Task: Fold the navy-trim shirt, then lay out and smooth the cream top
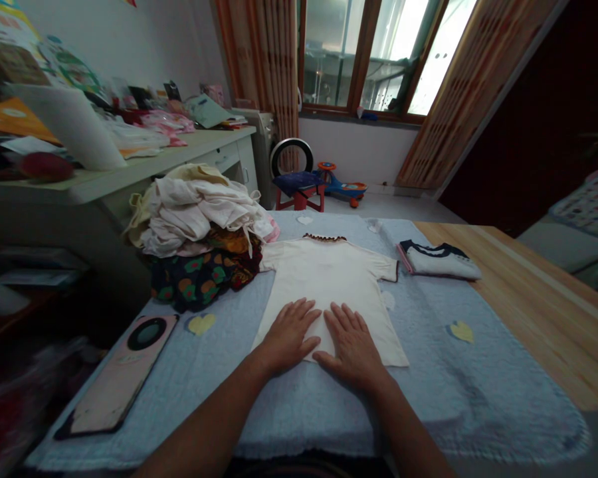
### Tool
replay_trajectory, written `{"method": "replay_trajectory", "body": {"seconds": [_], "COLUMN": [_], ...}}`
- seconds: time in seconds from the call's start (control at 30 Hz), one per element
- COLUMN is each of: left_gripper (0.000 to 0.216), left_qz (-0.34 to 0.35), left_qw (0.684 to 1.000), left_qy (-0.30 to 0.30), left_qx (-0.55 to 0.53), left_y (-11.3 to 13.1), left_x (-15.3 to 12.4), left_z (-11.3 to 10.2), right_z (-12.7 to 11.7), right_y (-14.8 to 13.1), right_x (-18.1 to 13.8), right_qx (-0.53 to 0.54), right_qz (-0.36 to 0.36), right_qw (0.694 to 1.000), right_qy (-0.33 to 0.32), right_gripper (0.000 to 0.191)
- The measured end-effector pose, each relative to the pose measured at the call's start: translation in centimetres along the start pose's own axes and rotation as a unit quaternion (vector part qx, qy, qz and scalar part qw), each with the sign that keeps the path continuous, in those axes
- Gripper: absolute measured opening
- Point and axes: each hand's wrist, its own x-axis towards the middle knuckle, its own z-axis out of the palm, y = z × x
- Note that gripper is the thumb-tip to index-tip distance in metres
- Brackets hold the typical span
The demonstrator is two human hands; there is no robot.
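A cream short-sleeved T-shirt [323, 272] with a dark ruffled collar lies spread flat on a blue blanket [438, 392], its collar pointing away from me. My left hand [290, 335] rests palm down on the lower left of the shirt, fingers extended. Beside it, my right hand [349, 345] lies flat on the lower right, fingers slightly spread. The two hands are close together but apart. Neither one grips the fabric. Part of the hem is hidden beneath my hands.
A heap of crumpled clothes [199, 226] sits at the left, a folded garment [438, 260] at the right. Near the left edge lies a pink phone-like object [122, 378]. A cluttered desk [144, 174] stands at far left. Bare wooden tabletop [543, 299] shows right of the blanket.
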Motion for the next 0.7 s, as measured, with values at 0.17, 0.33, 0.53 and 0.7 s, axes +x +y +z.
{"method": "replay_trajectory", "body": {"seconds": [0.17, 0.33, 0.53, 0.7], "left_gripper": [0.065, 0.074, 0.081, 0.084], "left_qz": [0.007, 0.01, 0.012, 0.008], "left_qw": [1.0, 0.999, 0.998, 0.997], "left_qy": [-0.01, -0.035, -0.056, -0.071], "left_qx": [0.005, -0.011, -0.024, -0.032], "left_y": [-0.1, -0.2, -0.4, -0.3], "left_x": [-0.1, -0.2, -0.2, -0.2], "left_z": [-0.1, -0.5, -0.8, -1.1], "right_z": [0.2, -0.2, -1.5, -1.8], "right_y": [0.3, 0.2, 0.1, -0.3], "right_x": [-0.2, -0.6, -0.6, 0.1], "right_qx": [-0.004, -0.001, 0.02, 0.032], "right_qz": [-0.004, 0.0, 0.011, 0.044], "right_qw": [1.0, 1.0, 0.998, 0.998], "right_qy": [0.001, -0.013, -0.058, -0.028], "right_gripper": [0.089, 0.094, 0.097, 0.054]}}
